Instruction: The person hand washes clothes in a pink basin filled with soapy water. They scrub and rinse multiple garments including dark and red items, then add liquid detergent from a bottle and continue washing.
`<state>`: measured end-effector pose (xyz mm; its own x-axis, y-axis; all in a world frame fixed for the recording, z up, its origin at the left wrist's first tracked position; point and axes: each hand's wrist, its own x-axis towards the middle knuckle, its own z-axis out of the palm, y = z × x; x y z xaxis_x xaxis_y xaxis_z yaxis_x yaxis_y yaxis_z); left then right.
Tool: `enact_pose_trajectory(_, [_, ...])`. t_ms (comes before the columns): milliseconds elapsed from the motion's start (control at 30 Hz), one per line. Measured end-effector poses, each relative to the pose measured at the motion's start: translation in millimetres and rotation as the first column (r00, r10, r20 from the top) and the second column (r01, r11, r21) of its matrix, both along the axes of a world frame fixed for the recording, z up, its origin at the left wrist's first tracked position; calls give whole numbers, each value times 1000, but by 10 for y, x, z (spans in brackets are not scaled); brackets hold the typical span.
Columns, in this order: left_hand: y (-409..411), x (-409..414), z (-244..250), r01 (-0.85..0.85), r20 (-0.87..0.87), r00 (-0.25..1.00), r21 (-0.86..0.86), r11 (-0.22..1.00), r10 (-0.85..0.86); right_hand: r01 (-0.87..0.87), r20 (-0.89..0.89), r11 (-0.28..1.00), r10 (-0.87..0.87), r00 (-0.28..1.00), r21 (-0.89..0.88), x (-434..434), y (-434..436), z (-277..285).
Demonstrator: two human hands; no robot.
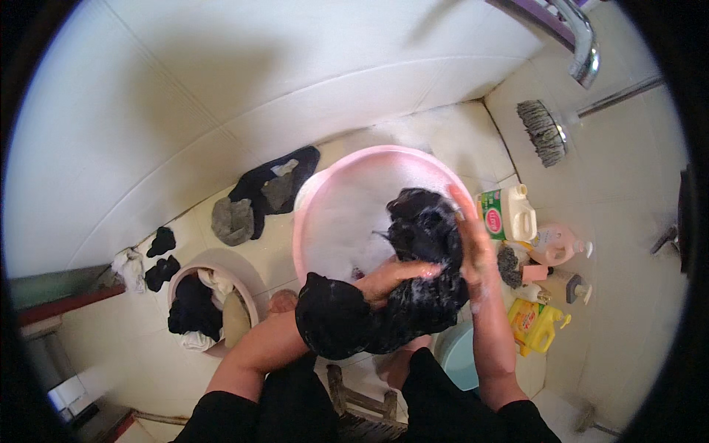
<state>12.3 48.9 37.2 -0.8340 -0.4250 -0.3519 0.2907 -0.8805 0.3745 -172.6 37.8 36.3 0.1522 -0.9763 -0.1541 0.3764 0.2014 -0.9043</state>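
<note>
A wet black garment (pixel 424 232) with soap suds on it bunches up over a large pink basin (pixel 299 238). My left hand (pixel 396 277) grips it from the left, thumb on top of the cloth. Part of the black fabric drapes over my left wrist and hides it. Along the garment's right side lies my right hand (pixel 475 249), its fingers pointing towards the basin's far rim and holding the cloth. White foamy water (pixel 349 210) fills the basin beneath.
At left, a smaller pink basin (pixel 253 304) holds clothes. Dark and grey clothes (pixel 232 221) lie by the wall. Detergent bottles (pixel 526 213) stand at right, below a mop head (pixel 541 133). Near my feet are a pale blue basin (pixel 460 354) and a wooden stool (pixel 365 401).
</note>
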Motion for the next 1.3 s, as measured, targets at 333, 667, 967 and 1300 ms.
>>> enact_pose_trajectory(333, [181,-302,-101,-49,-307,949,76,996,70,-18,45,999,19,999,-31,-27,3,51])
enact_pose_trajectory(667, [129,-206,-212,-19,141,985,-479,878,98,-233,-753,972,164,638,13,317,-130,458])
enact_pose_trajectory(967, [-163,439,-137,18,312,945,-353,935,100,-176,-707,973,19,707,-151,568,-242,12])
enact_pose_trajectory(1300, [221,3076,323,719,892,39,-338,608,450,-178,-787,810,449,-422,558,3,-8,-1205])
